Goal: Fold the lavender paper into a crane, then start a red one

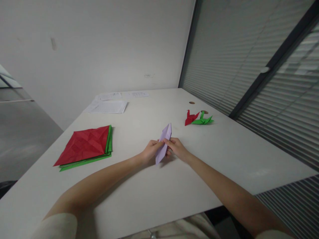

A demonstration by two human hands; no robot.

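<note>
A folded piece of lilac origami paper (161, 151), long and narrow with pointed ends, is held just over the white table. My left hand (151, 150) grips its left side, the thumb lying on the front face. From the other side my right hand (177, 148) pinches it, thumb on the front near the middle and fingers behind. The two thumbs almost meet. Most of the fingers behind the paper are hidden.
Left of my hands lies a stack of red and green paper sheets (87, 142). A red paper crane (190, 117) and a green paper crane (203, 120) stand at the right. Printed papers (109, 107) lie at the back left. Window blinds (239, 66) border the right side.
</note>
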